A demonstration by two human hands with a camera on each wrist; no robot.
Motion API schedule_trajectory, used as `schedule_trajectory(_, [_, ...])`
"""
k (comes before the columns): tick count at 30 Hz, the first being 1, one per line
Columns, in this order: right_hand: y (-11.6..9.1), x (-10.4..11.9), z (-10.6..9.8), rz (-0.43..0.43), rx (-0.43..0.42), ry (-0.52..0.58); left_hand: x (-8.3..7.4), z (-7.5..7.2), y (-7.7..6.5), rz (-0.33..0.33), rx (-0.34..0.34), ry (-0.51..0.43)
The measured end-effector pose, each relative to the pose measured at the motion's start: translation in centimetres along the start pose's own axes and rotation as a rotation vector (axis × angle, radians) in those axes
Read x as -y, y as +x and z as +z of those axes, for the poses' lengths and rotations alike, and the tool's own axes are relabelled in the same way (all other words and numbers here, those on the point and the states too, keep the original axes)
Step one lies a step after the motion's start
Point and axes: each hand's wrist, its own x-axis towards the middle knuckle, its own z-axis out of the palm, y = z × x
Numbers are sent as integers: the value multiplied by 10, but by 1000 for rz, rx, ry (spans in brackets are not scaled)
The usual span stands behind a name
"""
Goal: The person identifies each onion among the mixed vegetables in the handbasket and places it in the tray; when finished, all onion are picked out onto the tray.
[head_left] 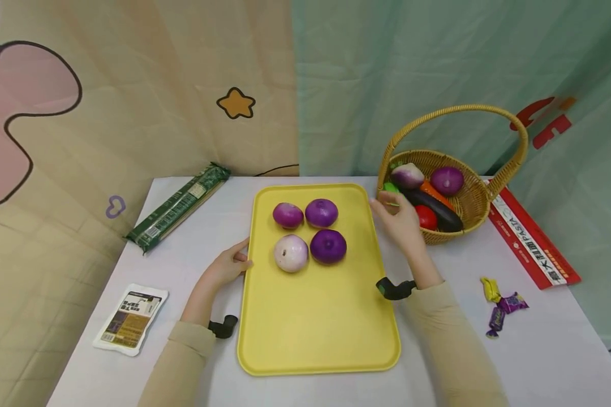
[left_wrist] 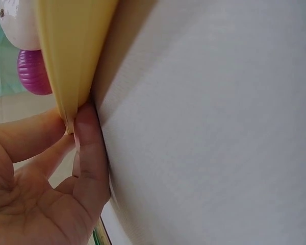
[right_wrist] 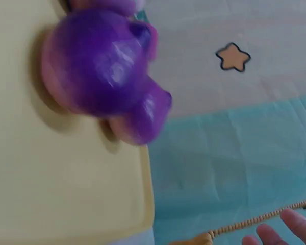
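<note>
A green pasta packet (head_left: 179, 206) lay at the far left of the counter (head_left: 193, 237), a white pouch (head_left: 130, 318) sat nearer on the left, a red pasta box (head_left: 532, 240) ran along the right edge, and a few wrapped candies (head_left: 501, 305) rested near the right sleeve. Nothing stood between the hands and the tray.

The yellow tray (head_left: 315, 328) held four onions at its far end: two purple ones (head_left: 288, 215) (head_left: 321, 212) behind, a pale one (head_left: 291, 253) and a dark purple one (head_left: 328, 246) in front. The wicker basket (head_left: 470, 198), just right of the tray, contained another purple onion (head_left: 447, 180), a turnip-like piece (head_left: 407, 175), an eggplant (head_left: 435, 209), a carrot, a tomato (head_left: 426, 217) and something green.

The left hand (head_left: 229, 265) pinched the tray's left rim between thumb and fingers. The right hand (head_left: 398, 217) hovered between the tray's far right corner and the basket, fingers loosely spread, holding nothing, with the basket's rim just beside them.
</note>
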Motion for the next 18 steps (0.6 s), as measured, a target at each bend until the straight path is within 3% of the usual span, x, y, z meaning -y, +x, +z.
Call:
schedule_trajectory(4, [21, 2, -28, -13, -206, 66, 1, 0, -1, 5, -7, -2])
schedule_trajectory(8, [44, -9, -40, 27, -327, 95, 2, -1, -1, 11, -16, 8])
schedule_trajectory(18, [86, -42, -33, 143, -291, 52, 4, 4, -1, 15, -30, -33])
